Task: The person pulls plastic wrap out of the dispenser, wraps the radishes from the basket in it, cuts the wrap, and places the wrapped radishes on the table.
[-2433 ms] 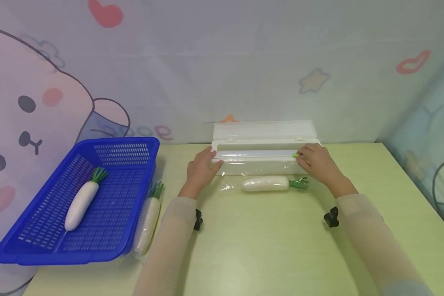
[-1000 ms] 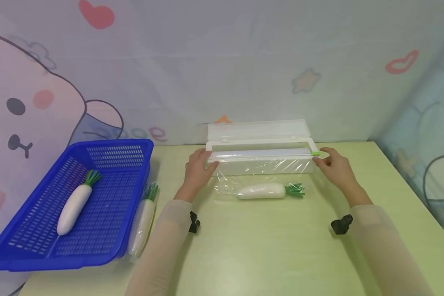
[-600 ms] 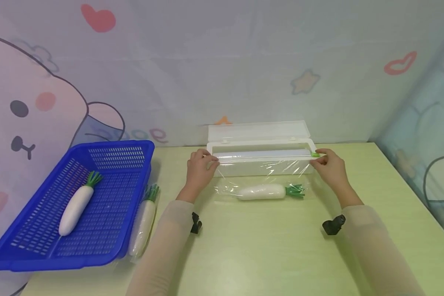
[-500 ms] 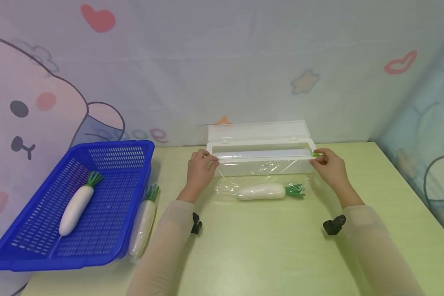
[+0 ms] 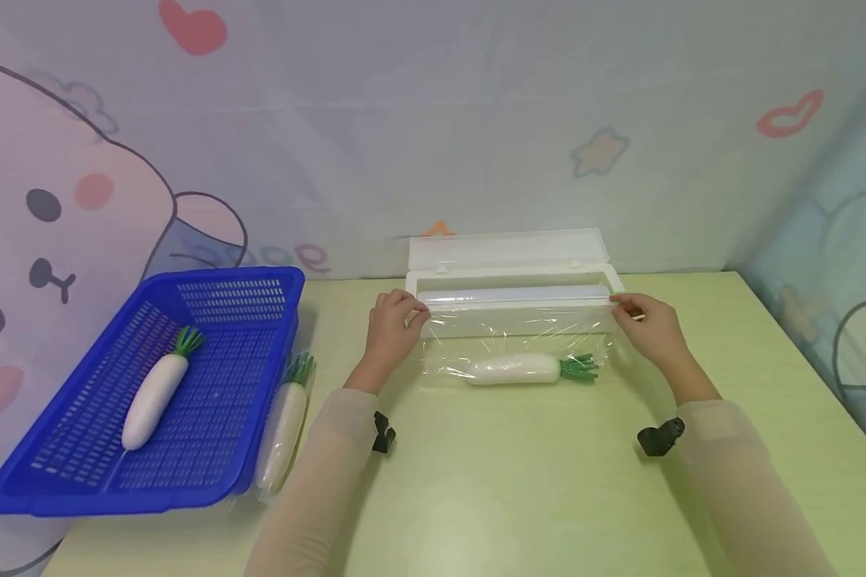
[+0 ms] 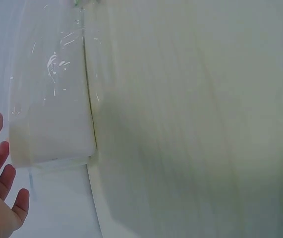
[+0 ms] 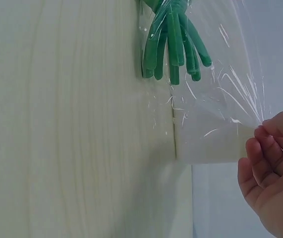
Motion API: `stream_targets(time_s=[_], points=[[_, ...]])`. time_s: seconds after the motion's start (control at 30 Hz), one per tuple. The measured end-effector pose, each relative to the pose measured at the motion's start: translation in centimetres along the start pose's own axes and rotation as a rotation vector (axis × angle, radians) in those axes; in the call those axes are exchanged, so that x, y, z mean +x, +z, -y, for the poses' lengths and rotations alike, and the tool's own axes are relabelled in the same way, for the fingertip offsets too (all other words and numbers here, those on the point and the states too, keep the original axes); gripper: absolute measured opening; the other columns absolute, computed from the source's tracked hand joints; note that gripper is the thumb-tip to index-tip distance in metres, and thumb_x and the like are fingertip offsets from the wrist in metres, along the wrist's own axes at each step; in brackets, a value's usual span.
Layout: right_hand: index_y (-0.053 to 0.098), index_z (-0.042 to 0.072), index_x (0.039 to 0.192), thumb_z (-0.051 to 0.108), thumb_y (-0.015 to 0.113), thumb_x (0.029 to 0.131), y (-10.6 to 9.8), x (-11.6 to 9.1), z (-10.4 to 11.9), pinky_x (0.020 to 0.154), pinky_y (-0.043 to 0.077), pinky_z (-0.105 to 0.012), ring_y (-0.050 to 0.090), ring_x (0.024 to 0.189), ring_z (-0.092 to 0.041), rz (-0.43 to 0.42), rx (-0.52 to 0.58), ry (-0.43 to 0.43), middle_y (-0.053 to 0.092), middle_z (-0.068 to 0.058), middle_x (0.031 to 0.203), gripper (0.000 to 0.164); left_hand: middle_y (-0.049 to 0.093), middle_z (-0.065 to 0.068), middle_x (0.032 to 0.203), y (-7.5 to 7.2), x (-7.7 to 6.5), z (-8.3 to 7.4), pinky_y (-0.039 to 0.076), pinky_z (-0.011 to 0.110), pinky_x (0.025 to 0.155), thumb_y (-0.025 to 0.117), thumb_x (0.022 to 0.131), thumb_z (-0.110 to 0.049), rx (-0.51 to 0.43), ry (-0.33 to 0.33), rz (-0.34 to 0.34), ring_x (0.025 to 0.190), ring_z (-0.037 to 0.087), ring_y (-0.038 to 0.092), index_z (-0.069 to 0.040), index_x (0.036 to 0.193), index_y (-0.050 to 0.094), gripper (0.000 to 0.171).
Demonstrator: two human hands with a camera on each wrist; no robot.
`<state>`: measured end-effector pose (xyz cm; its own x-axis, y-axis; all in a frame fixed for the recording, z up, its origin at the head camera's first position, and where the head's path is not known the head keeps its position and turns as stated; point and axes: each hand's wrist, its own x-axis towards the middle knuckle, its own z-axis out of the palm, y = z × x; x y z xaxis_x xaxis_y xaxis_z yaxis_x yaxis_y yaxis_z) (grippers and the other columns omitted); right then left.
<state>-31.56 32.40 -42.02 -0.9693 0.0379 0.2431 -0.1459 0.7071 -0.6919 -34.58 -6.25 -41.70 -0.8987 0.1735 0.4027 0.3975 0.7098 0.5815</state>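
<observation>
A white cling film dispenser (image 5: 515,322) lies at the back of the table with its lid (image 5: 505,250) raised and the film roll (image 5: 512,294) showing inside. Clear cling film (image 5: 447,350) stretches from its front edge down over a white radish with green leaves (image 5: 515,369). At the left end my left hand (image 5: 392,327) pinches the film's edge; its thumb and fingertips show beside the film in the left wrist view. My right hand (image 5: 651,330) pinches the right corner, where creases (image 7: 243,91) run to the fingertips. The green slider is hidden.
To the left stands a blue plastic basket (image 5: 263,417) holding an unwrapped radish (image 5: 155,401). A film-wrapped radish (image 5: 283,433) lies on the table against the basket's right side. A patterned cloth backdrop (image 5: 476,144) hangs directly behind the table.
My right hand slid the green slider to the dispenser's right end, let go, then took the film's right corner. My left hand shifted from the dispenser's end onto the film edge.
</observation>
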Motion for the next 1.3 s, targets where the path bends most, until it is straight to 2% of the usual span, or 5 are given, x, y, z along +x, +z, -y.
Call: stream_targets(time_s=[0.2,0.3,0.57,0.67,1.3], points=[[0.064,-0.005,0.113,0.018,0.050,0.100,-0.5,-0.8,0.4,0.072,0.045,-0.030,0.056,0.100,-0.037,0.013,0.007,-0.004,0.063,-0.026,0.109,0.030,0.060,0.008,0.106,-0.2,-0.3,0.0,0.034,0.049,0.094,0.066,0.091,-0.015,-0.063,-0.022,0.042,0.107,0.028,0.046,-0.006,0.093,0.071,0.010],[0.064,-0.005,0.112,0.018,0.050,0.100,-0.7,-1.1,0.4,0.070,0.045,-0.025,0.057,0.097,-0.034,0.009,0.005,-0.017,0.064,-0.025,0.108,0.030,0.060,0.008,0.107,-0.2,-0.5,0.0,0.032,0.050,0.095,0.066,0.091,-0.015,-0.091,-0.024,0.051,0.108,0.029,0.046,-0.006,0.093,0.071,0.010],[0.065,-0.003,0.111,0.019,0.052,0.100,-1.3,-2.6,0.1,0.070,0.043,-0.014,0.049,0.084,0.006,0.030,0.022,-0.049,0.065,-0.022,0.108,0.029,0.060,0.008,0.109,-0.4,-1.8,-0.1,0.029,0.054,0.098,0.065,0.092,-0.014,-0.161,-0.008,0.071,0.112,0.028,0.045,-0.006,0.093,0.070,0.010],[0.065,-0.003,0.112,0.020,0.052,0.100,-1.4,-3.2,-0.1,0.072,0.042,-0.012,0.045,0.083,0.014,0.034,0.027,-0.057,0.066,-0.021,0.108,0.029,0.060,0.008,0.108,-0.7,-2.5,-0.2,0.030,0.054,0.097,0.066,0.091,-0.013,-0.187,0.013,0.065,0.111,0.029,0.045,-0.005,0.092,0.071,0.009],[0.069,-0.001,0.102,0.014,0.058,0.097,-1.6,-6.5,-0.2,0.069,0.042,-0.012,0.046,0.086,0.015,0.033,0.012,-0.154,0.067,-0.014,0.099,0.019,0.060,0.012,0.110,-2.1,-5.7,-0.6,0.037,0.050,0.093,0.068,0.089,-0.010,-0.264,0.015,0.142,0.109,0.030,0.046,-0.003,0.091,0.070,0.008]])
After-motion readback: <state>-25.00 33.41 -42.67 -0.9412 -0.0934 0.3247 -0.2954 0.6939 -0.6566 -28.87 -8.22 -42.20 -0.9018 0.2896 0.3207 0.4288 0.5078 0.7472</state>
